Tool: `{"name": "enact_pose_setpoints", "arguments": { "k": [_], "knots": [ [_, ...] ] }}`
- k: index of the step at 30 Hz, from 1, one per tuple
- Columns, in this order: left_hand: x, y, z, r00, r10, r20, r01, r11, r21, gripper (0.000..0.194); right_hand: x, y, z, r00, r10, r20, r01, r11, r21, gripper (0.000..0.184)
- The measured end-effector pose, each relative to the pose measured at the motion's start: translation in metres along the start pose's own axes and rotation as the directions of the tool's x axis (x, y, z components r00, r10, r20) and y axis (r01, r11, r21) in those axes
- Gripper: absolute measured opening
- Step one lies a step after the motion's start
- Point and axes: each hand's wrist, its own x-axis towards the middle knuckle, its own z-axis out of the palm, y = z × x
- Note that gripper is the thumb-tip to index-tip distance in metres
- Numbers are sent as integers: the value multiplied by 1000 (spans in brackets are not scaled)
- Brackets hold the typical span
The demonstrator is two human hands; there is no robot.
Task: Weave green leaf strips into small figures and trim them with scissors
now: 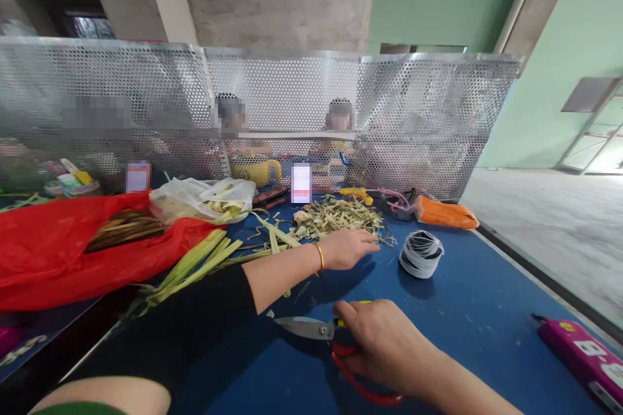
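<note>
My right hand (pixel 389 340) is wrapped round the red handle of a pair of scissors (pixel 306 327), whose blades look closed and point left above the blue tabletop (pixel 467 337). Farther out, my left hand (pixel 349 249), with a gold bracelet (pixel 320 258) at the wrist, reaches across at the near edge of a heap of dry leaf scraps (pixel 341 217). Its fingers are stretched out to the right and I see nothing held in them. A ball of white string (pixel 421 254) stands right of those fingertips. Long pale-green leaf strips (pixel 199 259) lie under and beside my left forearm.
On the left spreads a red plastic bag (pixel 58 240) with brown strips, beside a white bag (pixel 204 198). A phone (pixel 301 183), a yellow tool (pixel 357 194) and an orange packet (pixel 445 213) line the back, before a perforated metal screen (pixel 282 78). A purple box (pixel 581 353) lies right. People sit beyond the screen.
</note>
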Motion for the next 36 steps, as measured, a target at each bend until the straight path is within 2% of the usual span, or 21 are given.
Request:
{"name": "enact_pose_setpoints", "arguments": {
  "k": [1,2,4,5,7,10,12,15,18,21,24,26,29,32,34,36],
  "knots": [
    [3,2,9,989,112,94,-126,980,152,39,0,0,1,1000,-4,-2,4,1000,5,21],
    [7,1,17,967,174,185,-220,938,266,41,0,0,2,1000,-8,-2,8,1000,12,21],
    [14,-4,24,935,193,298,-306,863,401,41,0,0,3,1000,-11,-2,11,1000,23,20],
    [18,-9,24,933,171,315,-304,844,442,40,0,1,3,1000,-14,-2,14,1000,24,20],
    [23,-22,14,958,98,270,-224,841,493,37,0,2,3,1000,-20,-11,20,1000,19,20],
    [26,-42,-11,987,14,161,-98,846,524,30,0,4,4,1000,-4,-25,4,1000,6,20],
    [26,-48,-27,996,-15,89,-32,862,507,26,0,7,4,999,14,-30,-14,1000,0,21],
    [20,-42,-46,996,-82,-39,91,893,441,32,0,15,2,998,38,-44,-38,999,1,24],
    [0,-26,-67,962,-221,-162,265,899,349,30,-2,26,-4,994,94,-64,-95,995,-9,23],
    [-38,-9,-90,906,-347,-242,402,884,237,25,-2,39,-10,975,208,-75,-209,978,-6,24],
    [-90,4,-102,809,-478,-341,540,834,111,32,1,49,-10,929,360,-84,-363,932,-17,31],
    [-124,9,-98,717,-581,-385,644,764,45,35,5,54,-6,902,426,-71,-430,901,-54,32],
    [-159,14,-79,579,-716,-389,775,632,-10,36,9,58,3,894,442,-74,-448,888,-102,29],
    [-170,16,-58,489,-798,-351,843,536,-44,47,11,58,8,910,401,-109,-413,902,-128,26],
    [-167,18,-49,455,-818,-353,864,501,-47,52,10,56,8,928,345,-140,-366,914,-174,26],
    [-161,18,-45,427,-826,-367,875,480,-63,47,10,53,7,937,292,-190,-330,918,-220,28]
  ]
}}
